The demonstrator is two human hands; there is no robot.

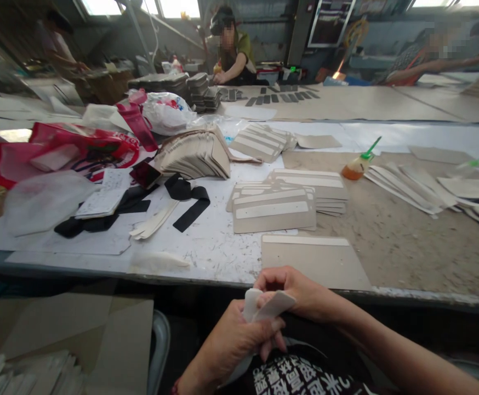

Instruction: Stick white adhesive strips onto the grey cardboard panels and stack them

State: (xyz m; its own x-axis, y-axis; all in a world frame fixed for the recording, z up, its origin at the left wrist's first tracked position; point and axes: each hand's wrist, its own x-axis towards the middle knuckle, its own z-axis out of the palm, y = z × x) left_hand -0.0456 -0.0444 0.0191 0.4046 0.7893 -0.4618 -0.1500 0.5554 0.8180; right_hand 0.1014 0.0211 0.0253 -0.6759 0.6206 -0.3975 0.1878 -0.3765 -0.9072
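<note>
My left hand (239, 337) is closed around pale, thin strips (276, 305) with rounded ends, held above my lap at the table's front edge. Curled against the strips from the other side, my right hand (295, 291) pinches them; its fingertips are partly hidden. Just beyond my hands lies a grey-beige board (311, 260) with a white strip along its far edge. Behind it is a stack of similar boards (274, 211), each showing a white strip across it.
Left on the table are loose white strips (155, 219), black bands (192, 206), a notepad (106, 192), a red bag (67, 151) and a pink bottle (138, 120). A glue bottle (354, 167) and fanned pieces (408, 186) lie right. A co-worker (235, 52) sits across.
</note>
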